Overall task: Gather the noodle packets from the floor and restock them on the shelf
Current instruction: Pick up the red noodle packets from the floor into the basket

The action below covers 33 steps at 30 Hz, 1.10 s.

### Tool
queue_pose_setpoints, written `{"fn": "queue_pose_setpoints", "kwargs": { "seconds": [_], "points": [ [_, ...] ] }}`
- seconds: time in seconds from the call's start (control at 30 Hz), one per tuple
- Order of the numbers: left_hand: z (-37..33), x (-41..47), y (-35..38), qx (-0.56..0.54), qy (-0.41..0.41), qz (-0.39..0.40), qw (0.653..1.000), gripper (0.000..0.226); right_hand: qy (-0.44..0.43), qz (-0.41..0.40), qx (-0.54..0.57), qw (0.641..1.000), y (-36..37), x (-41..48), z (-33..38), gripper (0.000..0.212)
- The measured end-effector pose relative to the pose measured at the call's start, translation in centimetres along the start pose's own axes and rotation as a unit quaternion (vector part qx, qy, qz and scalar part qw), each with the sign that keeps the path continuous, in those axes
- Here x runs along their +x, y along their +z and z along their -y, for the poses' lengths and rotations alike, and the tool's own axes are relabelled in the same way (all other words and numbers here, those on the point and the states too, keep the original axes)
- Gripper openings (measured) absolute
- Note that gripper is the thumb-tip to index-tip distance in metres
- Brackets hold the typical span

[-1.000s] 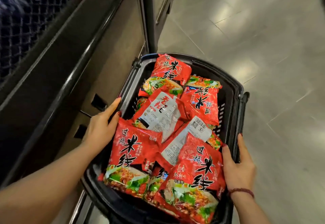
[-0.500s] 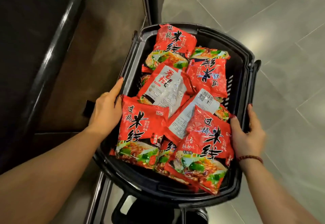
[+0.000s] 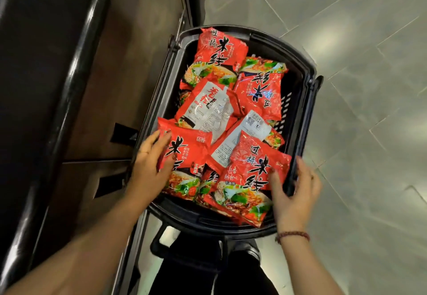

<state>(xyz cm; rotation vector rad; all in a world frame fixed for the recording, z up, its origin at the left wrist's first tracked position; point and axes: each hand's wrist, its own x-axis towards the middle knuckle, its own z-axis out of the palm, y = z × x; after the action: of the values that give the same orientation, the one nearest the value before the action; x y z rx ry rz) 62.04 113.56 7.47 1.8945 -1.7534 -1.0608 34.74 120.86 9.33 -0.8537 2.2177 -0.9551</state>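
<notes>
Restocking looks like the step in hand. The noodle packets [image 3: 217, 51] lie not on the floor [image 3: 358, 63] but heaped in a black basket [image 3: 208, 223], which sits just right of the dark shelf [image 3: 69, 86].

The left hand [image 3: 147, 167] rests on the near-left packet [image 3: 184, 153], its fingers [image 3: 161, 138] laid fairly straight across the packet's left edge. Whether the thumb is tucked beneath, I cannot tell. The right hand [image 3: 293, 193] straddles the basket's right rim. Its thumb touches the near-right packet [image 3: 254, 167], and its fingers [image 3: 302, 167] are loosely spread outside the rim, closed on nothing. Neither hand seems to have a firm hold.

The next move, as I judge it, calls for closing each hand on a top packet, lifting it clear of the heap and carrying it left to the shelf. The packets look slick and puffy, and they overlap. The near-right one lies across a white-backed packet, so a careless pull could drag its neighbours out. Taking the topmost first seems wise. Where on the shelf they belong is not visible.
</notes>
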Motion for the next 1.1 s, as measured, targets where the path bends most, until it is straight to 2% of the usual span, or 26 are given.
{"fn": "queue_pose_setpoints", "kwargs": {
  "seconds": [0.1, 0.2, 0.27, 0.33, 0.4, 0.47, 0.53, 0.67, 0.83, 1.0, 1.1],
  "points": [
    [0.2, -2.9, 1.2, -0.076, -0.080, 0.010, 0.994, 0.062, 0.064, 0.079, 0.026, 0.994, -0.4, -3.7, 0.3, 0.066],
    [0.2, -4.0, 2.0, -0.114, -0.111, -0.010, 0.987, 0.067, 0.111, 0.073, 0.044, 0.990, -0.1, -5.6, -0.1, 0.073],
    [0.2, -4.2, 2.2, -0.098, -0.116, -0.003, 0.988, 0.065, 0.145, 0.062, 0.078, 0.984, 0.2, -5.6, -0.1, 0.074],
    [0.5, -4.1, 2.4, -0.076, -0.124, 0.031, 0.989, 0.073, 0.149, 0.066, 0.060, 0.985, 0.4, -5.4, -0.1, 0.077],
    [0.6, -3.7, 2.2, -0.057, -0.137, 0.079, 0.986, 0.084, 0.117, 0.079, 0.017, 0.990, 0.4, -5.2, -0.3, 0.078],
    [0.6, -3.1, 1.9, -0.045, -0.142, 0.120, 0.981, 0.088, 0.089, 0.120, -0.012, 0.989, 0.5, -5.2, -0.5, 0.081],
    [0.3, -2.5, 1.5, -0.055, -0.155, 0.136, 0.977, 0.093, 0.096, 0.170, 0.007, 0.981, 0.8, -5.0, -0.5, 0.088],
    [-1.1, -2.1, 0.7, -0.065, -0.170, 0.106, 0.978, 0.095, 0.146, 0.204, 0.118, 0.961, 0.9, -4.1, 0.3, 0.095],
    [-4.2, -2.8, -0.6, -0.069, -0.173, 0.084, 0.979, 0.091, 0.159, 0.213, 0.160, 0.951, -0.3, -3.2, 2.8, 0.085],
    [-9.4, -4.5, -5.2, -0.142, -0.171, -0.003, 0.975, 0.085, 0.105, 0.238, 0.136, 0.956, -4.8, -2.6, 9.7, 0.077],
    [-14.0, -6.2, -9.5, -0.185, -0.159, -0.016, 0.970, 0.081, 0.063, 0.254, 0.132, 0.956, -8.9, -2.5, 14.2, 0.078]
  ]
}}
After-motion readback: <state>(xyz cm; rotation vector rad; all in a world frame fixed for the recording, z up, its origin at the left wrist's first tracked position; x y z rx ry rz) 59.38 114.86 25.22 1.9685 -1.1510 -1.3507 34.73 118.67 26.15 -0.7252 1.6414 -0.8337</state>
